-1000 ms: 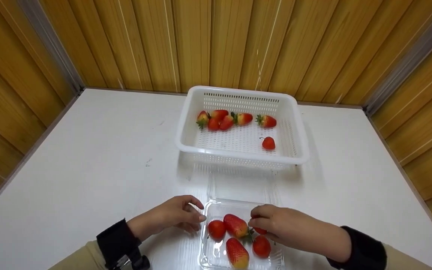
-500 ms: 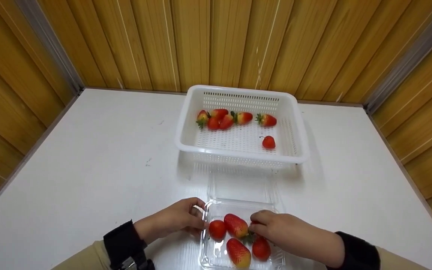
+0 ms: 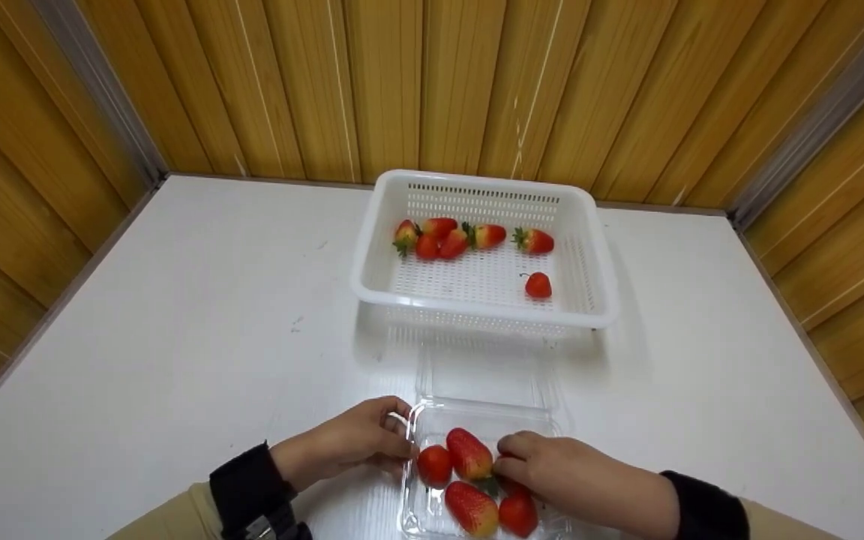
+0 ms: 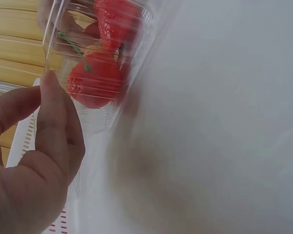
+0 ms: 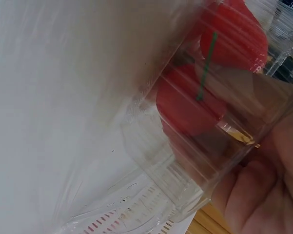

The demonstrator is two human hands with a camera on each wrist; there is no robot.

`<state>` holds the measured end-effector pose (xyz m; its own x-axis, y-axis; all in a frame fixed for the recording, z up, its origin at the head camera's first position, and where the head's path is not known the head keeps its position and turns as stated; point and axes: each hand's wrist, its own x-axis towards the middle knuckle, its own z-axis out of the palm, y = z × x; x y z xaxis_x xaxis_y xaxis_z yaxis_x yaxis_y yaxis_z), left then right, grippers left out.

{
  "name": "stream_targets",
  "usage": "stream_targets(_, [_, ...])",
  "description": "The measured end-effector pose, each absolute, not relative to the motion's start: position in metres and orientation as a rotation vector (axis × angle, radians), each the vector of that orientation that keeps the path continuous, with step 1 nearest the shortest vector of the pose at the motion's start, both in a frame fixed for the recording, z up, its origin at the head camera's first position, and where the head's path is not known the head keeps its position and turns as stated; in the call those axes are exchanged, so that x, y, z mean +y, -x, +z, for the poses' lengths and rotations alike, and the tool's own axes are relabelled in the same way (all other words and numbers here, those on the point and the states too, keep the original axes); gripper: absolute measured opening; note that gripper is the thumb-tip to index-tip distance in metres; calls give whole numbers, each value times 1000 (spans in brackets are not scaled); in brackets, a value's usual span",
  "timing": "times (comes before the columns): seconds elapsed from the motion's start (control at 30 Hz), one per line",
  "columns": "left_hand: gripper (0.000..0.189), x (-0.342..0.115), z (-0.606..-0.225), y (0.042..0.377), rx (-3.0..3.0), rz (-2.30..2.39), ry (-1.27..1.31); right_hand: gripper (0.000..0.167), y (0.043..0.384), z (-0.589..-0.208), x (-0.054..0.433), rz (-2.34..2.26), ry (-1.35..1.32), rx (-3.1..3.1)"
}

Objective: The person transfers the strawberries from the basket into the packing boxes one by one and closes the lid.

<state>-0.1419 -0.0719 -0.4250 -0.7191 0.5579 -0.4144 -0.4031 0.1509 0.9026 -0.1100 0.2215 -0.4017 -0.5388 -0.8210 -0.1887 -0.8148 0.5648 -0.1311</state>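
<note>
Pinching a clear box (image 3: 477,407) at left with the left hand (image 3: 357,436); gripping a red fruit (image 5: 183,105) inside at right with the right hand (image 3: 563,466); facing a far white basket (image 3: 477,303).

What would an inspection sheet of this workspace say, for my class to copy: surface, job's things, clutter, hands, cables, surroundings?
Surface: white tabletop, with a few small dark marks.
Job's things: clear box, its lid open toward the white basket; red fruit in both, some strawberry-shaped.
Clutter: nothing seen.
Left hand: pinches the box's left edge.
Right hand: inside the box, fingers curled around one fruit, partly hidden.
Cables: nothing seen.
Surroundings: yellow wood-grain panels, grey metal strips at the corners.
</note>
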Motion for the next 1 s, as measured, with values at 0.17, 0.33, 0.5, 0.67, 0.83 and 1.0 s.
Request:
stream_targets(0.17, [34, -72, -425, 142, 1690, 1669, -147, 37, 110, -400, 221, -57, 1305, 2555])
stream_targets(0.33, [34, -71, -425, 141, 1689, 1668, -152, 36, 110, -399, 222, -40, 1310, 2570])
stream_targets(0.5, [33, -72, -426, 141, 1706, 1660, -147, 33, 109, -399, 223, -13, 1349, 2597])
stream_targets(0.67, [35, -75, -426, 140, 1764, 1625, -186, 34, 106, -396, 222, 31, 1324, 2608])
stream_targets(0.83, [37, -84, -419, 139, 1944, 1551, -226, 42, 105, -385, 223, 20, 1274, 2616])
stream_targets(1.0, [38, -92, -396, 140, 2143, 1479, -331, 47, 103, -363, 226, -12, 1317, 2642])
